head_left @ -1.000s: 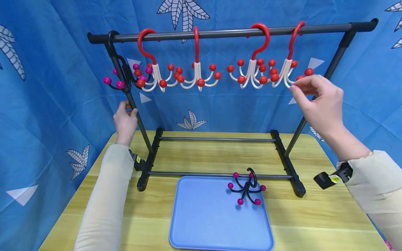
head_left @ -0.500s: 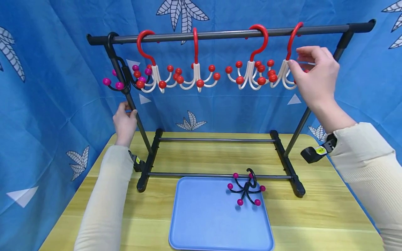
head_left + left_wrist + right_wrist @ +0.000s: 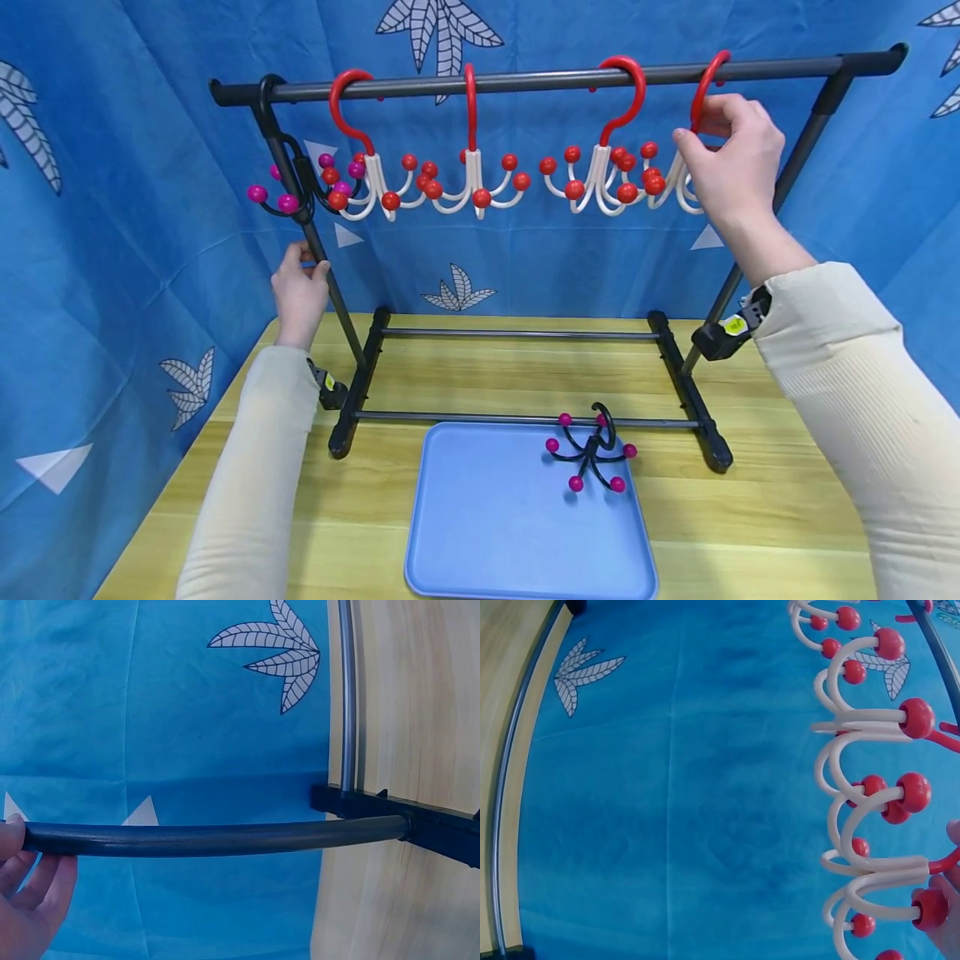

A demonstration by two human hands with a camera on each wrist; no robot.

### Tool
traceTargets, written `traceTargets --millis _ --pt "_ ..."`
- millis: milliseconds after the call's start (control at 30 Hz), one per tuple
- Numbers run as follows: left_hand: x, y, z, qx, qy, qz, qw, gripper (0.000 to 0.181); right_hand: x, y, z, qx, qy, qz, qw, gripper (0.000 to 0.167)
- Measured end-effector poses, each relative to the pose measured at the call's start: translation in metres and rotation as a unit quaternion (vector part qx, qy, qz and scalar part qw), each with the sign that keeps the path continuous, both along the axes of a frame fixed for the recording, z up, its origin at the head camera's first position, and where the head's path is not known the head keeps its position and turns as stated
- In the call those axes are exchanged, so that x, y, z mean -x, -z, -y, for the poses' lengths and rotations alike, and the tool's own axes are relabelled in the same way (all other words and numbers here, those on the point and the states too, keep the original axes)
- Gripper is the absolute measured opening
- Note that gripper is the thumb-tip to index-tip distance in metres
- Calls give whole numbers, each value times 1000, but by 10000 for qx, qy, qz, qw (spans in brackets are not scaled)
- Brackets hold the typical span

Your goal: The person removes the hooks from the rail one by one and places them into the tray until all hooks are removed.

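In the head view, my left hand (image 3: 300, 292) holds the left post (image 3: 341, 312) of a black metal rack, thumb on one side and fingers on the other; the left wrist view shows this grip too. My right hand (image 3: 738, 162) is at the neck of the rightmost red-and-white claw hanger (image 3: 677, 179), its red hook over the top bar (image 3: 540, 81). Thumb and fingers pinch the neck, partly hidden by the hand. Left of it hang several like hangers, among them one red-and-white hanger (image 3: 598, 175) close beside it.
A black claw hanger with magenta balls (image 3: 303, 171) hangs at the bar's left end. Another black hanger (image 3: 591, 450) lies on a blue tray (image 3: 525, 542) at the rack's front rail. A blue patterned curtain (image 3: 570, 258) stands behind the wooden table (image 3: 757, 517).
My right hand has moved up and left from the rightmost hanger's lower arms to its red neck and now grips there. The left hand stays on the post.
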State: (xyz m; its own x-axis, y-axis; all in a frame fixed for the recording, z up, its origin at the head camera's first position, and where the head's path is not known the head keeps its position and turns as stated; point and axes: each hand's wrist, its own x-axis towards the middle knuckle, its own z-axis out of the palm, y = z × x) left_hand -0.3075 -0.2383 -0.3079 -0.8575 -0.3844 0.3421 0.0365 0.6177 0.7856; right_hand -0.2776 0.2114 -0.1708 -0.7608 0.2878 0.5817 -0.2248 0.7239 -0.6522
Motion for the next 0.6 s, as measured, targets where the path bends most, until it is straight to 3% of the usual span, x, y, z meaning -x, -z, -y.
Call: traceTargets --millis 600 --pt "0 -1 -1 -4 1 -11 10000 32 2 -9 -2 218 34 -149 9996 34"
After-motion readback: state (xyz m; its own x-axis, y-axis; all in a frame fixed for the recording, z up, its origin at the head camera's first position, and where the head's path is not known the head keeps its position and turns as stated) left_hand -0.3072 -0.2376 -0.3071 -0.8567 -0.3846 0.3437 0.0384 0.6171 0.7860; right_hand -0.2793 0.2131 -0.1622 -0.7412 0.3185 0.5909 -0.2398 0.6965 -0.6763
